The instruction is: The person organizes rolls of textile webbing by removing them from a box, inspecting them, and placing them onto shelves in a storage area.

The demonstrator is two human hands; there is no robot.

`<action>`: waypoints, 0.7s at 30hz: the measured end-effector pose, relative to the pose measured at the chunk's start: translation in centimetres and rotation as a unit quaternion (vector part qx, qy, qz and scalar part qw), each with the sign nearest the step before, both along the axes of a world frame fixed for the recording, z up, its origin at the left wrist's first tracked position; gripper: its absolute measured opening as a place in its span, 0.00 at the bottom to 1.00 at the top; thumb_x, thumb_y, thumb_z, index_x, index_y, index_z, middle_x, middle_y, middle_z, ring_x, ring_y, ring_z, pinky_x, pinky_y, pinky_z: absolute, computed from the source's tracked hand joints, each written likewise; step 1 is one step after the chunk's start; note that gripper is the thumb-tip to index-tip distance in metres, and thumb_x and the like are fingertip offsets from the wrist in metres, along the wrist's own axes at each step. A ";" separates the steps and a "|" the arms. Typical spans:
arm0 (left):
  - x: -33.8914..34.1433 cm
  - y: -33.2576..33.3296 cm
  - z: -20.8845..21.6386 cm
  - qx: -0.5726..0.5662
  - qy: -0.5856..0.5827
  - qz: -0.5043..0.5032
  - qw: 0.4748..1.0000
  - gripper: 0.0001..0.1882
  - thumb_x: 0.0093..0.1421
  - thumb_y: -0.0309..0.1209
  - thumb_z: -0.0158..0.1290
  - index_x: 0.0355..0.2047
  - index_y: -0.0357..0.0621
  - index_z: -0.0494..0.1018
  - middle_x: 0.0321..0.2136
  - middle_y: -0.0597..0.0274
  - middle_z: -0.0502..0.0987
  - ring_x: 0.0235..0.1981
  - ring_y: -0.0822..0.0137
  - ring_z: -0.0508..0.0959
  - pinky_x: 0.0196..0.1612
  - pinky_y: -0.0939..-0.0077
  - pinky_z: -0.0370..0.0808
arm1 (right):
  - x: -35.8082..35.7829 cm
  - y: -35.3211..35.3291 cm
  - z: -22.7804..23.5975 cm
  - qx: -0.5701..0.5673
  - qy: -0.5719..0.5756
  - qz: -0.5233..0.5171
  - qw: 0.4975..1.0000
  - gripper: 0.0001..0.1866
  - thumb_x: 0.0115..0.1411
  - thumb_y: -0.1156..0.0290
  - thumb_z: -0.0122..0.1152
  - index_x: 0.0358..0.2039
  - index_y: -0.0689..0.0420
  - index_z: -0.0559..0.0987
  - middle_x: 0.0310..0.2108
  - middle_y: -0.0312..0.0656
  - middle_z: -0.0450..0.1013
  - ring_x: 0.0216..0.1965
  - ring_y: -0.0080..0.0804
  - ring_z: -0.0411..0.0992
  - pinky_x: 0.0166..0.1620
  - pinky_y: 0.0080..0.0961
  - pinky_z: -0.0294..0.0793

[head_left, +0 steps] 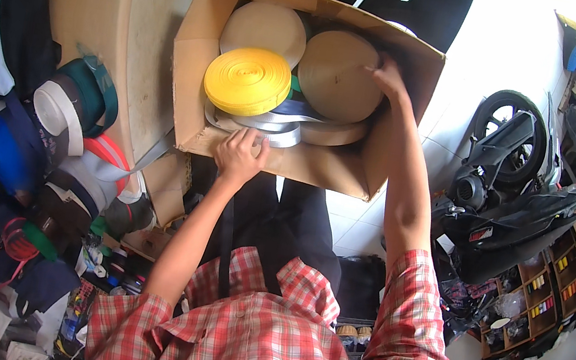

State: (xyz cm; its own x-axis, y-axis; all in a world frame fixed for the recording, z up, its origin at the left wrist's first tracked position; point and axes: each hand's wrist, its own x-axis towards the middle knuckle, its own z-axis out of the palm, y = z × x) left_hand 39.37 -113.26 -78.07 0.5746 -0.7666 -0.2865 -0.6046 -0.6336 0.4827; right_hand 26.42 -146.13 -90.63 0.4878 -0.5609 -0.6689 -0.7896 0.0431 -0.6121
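Observation:
A cardboard box (197, 109) lies open in front of me with several rolls of webbing inside. My right hand (390, 79) reaches in at the right and closes on the rim of a large tan webbing roll (339, 79), some fingers hidden behind it. My left hand (240, 156) is bent over the box's near edge, fingertips beside a silver-white webbing roll (281, 134). A bright yellow webbing roll (248, 82) lies tilted against another tan roll (265, 29) at the left. Dark blue webbing shows beneath them.
Piled at the left are more webbing rolls (58, 110) and bags, beside a tan cabinet side (104, 8). A black motorbike (504, 192) stands on the right, near a wooden rack (549, 289) with small colored items. Behind the box is a dark slatted surface (435, 15).

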 end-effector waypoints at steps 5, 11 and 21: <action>0.0 -0.1 0.3 0.021 0.037 0.004 0.999 0.09 0.54 0.36 0.55 0.23 0.46 0.71 0.20 0.60 0.75 0.23 0.56 0.77 0.27 0.63 0.73 | 0.2 3.2 2.9 -0.049 -0.053 -0.006 0.997 0.26 0.44 0.66 0.70 0.40 0.66 0.71 0.37 0.60 0.76 0.43 0.52 0.76 0.45 0.38 0.73; 0.0 0.2 0.1 -0.017 -0.011 -0.027 0.999 0.08 0.55 0.37 0.56 0.23 0.48 0.73 0.19 0.66 0.76 0.20 0.61 0.77 0.23 0.65 0.71 | 2.3 7.9 6.0 -0.082 0.038 -0.017 0.996 0.26 0.45 0.63 0.71 0.35 0.60 0.65 0.27 0.57 0.76 0.36 0.60 0.75 0.40 0.47 0.73; 0.9 -0.1 1.0 -0.017 0.162 0.089 0.983 0.18 0.54 0.47 0.56 0.32 0.44 0.75 0.24 0.59 0.78 0.24 0.61 0.78 0.29 0.67 0.74 | 0.0 12.1 18.6 -0.022 -0.192 -0.286 0.939 0.20 0.52 0.70 0.67 0.38 0.62 0.65 0.36 0.51 0.74 0.37 0.33 0.75 0.38 0.27 0.76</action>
